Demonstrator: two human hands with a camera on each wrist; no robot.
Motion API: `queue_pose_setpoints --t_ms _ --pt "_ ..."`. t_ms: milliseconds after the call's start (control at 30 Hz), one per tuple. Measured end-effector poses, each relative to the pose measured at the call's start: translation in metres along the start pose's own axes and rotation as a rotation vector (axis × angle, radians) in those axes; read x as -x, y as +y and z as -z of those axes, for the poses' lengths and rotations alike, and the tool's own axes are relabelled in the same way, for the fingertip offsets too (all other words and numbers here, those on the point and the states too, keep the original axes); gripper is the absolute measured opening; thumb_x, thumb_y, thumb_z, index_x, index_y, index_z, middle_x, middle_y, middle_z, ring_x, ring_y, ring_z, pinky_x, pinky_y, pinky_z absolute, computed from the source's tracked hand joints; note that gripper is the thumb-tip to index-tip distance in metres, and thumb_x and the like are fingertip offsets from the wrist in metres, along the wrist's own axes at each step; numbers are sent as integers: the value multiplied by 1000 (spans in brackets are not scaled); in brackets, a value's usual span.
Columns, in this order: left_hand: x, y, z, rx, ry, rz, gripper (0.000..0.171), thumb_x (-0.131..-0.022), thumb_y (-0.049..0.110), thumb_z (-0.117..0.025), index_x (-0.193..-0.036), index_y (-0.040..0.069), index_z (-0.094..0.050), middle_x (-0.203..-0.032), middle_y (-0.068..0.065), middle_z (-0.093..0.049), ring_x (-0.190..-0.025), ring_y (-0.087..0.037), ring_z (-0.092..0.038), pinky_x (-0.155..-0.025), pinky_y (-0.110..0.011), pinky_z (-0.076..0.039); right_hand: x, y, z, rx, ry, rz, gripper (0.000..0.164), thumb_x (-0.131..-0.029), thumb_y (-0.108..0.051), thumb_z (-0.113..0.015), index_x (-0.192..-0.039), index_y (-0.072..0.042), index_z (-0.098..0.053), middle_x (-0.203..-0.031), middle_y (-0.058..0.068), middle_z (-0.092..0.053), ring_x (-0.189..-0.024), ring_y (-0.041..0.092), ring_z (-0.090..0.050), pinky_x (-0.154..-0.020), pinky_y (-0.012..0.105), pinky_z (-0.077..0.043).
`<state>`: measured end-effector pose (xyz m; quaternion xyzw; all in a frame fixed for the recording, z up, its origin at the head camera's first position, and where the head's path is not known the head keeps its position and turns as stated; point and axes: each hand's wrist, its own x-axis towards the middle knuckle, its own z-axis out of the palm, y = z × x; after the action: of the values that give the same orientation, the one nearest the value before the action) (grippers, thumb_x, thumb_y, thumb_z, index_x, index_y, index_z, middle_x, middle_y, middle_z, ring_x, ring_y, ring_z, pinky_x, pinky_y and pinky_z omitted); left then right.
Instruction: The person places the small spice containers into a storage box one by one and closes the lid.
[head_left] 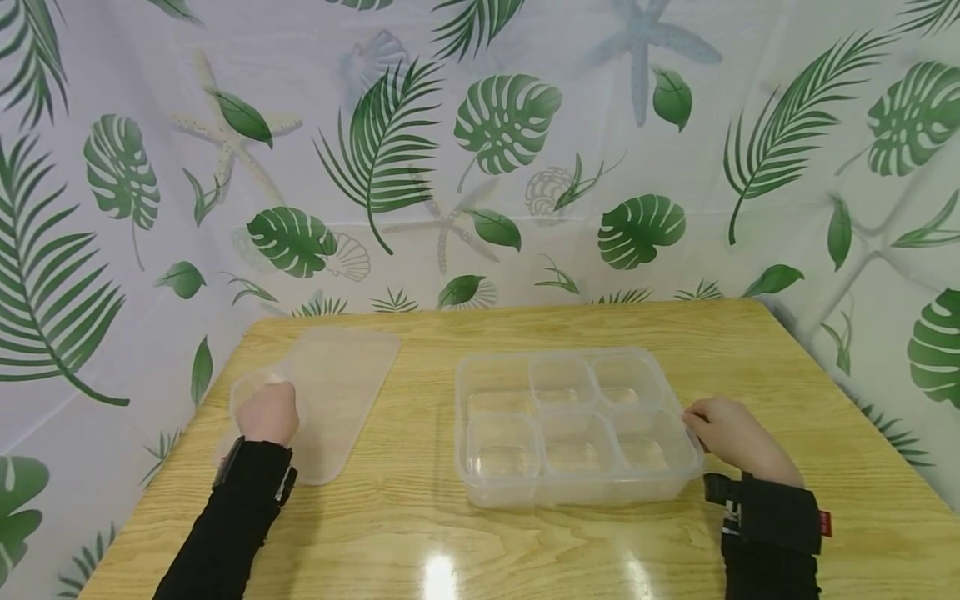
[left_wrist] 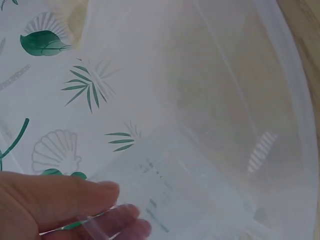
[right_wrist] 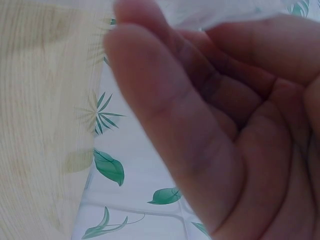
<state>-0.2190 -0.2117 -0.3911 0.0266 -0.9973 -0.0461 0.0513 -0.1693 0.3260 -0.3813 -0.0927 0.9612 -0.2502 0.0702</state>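
My left hand (head_left: 267,412) pinches the edge of a small see-through plastic container (left_wrist: 165,185) between thumb and fingers. The container hangs over a flat frosted plastic lid (head_left: 337,400) at the table's left. To the right stands a large translucent storage box (head_left: 585,490) with several small bins (head_left: 504,446) set inside it. At its back left corner the box's bare floor shows. My right hand (head_left: 731,429) holds the box's right rim between thumb and curled fingers; in the right wrist view its thumb (right_wrist: 165,110) fills the foreground.
Everything stands on a wood-grain table (head_left: 390,533). A white leaf-patterned cloth (head_left: 480,208) hangs behind the table and along both sides.
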Motion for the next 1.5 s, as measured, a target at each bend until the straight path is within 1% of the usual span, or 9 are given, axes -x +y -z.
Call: queue_pose_setpoints --t_ms 333,467,600,767,967,1067,1167,1333,1500 --pt "-2 3 2 -34 38 -3 21 -79 -10 -47 -65 -1 -60 -67 -21 -59 -57 -35 -56 -41 -46 -41 1 -3 0 -7 4 9 24 -93 -6 -40 -92 8 -59 -63 2 -49 -57 15 -46 -52 30 -39" --pt "2 16 7 -61 139 -56 26 -79 -11 -50 -57 2 -53 -54 -14 -51 -48 -25 -48 -38 -36 -33 2 -4 1 -2 4 11 24 -93 -6 -40 -92 8 -59 -62 2 -49 -57 15 -45 -52 30 -38" --pt "9 39 16 -74 328 -182 28 -80 -10 -54 -57 5 -48 -49 -9 -41 -43 -21 -39 -39 -31 -22 2 -3 1 -4 0 8 25 -93 -6 -39 -92 8 -59 -62 2 -48 -56 15 -45 -52 30 -38" --pt "12 74 30 -20 519 -416 14 -80 -8 -57 -72 3 -62 -61 -10 -52 -52 -25 -51 -44 -34 -39 1 -1 1 -2 10 9 25 -93 -6 -39 -91 8 -59 -61 2 -48 -55 15 -44 -51 30 -37" --pt "15 113 35 69 660 -707 9 -78 -5 -62 -85 0 -67 -72 -9 -56 -62 -21 -55 -49 -30 -46 0 -1 1 8 17 25 24 -93 -6 -40 -90 8 -60 -60 1 -48 -54 14 -44 -50 30 -37" --pt "16 130 33 85 694 -810 13 -78 -3 -63 -89 1 -68 -73 -8 -56 -64 -19 -55 -49 -27 -46 0 -1 1 2 11 20 24 -93 -7 -41 -92 9 -60 -62 2 -49 -55 14 -45 -51 30 -38" --pt "17 146 31 82 694 -881 15 -78 -2 -64 -92 2 -68 -75 -7 -58 -67 -17 -57 -53 -25 -48 -1 -1 1 7 8 17 25 -93 -6 -41 -93 10 -59 -66 3 -52 -57 15 -47 -51 30 -39" --pt "19 165 26 53 692 -972 19 -78 -2 -64 -95 5 -68 -81 -4 -61 -71 -15 -59 -59 -23 -49 -2 0 0 26 7 16 26 -93 -7 -40 -94 12 -59 -70 5 -56 -58 15 -49 -51 30 -40" --pt "19 178 18 -9 698 -1026 20 -78 1 -64 -96 7 -68 -83 -2 -61 -75 -13 -60 -61 -22 -48 -2 0 1 26 1 9 27 -94 -8 -40 -93 11 -59 -65 2 -52 -57 14 -47 -51 30 -39"
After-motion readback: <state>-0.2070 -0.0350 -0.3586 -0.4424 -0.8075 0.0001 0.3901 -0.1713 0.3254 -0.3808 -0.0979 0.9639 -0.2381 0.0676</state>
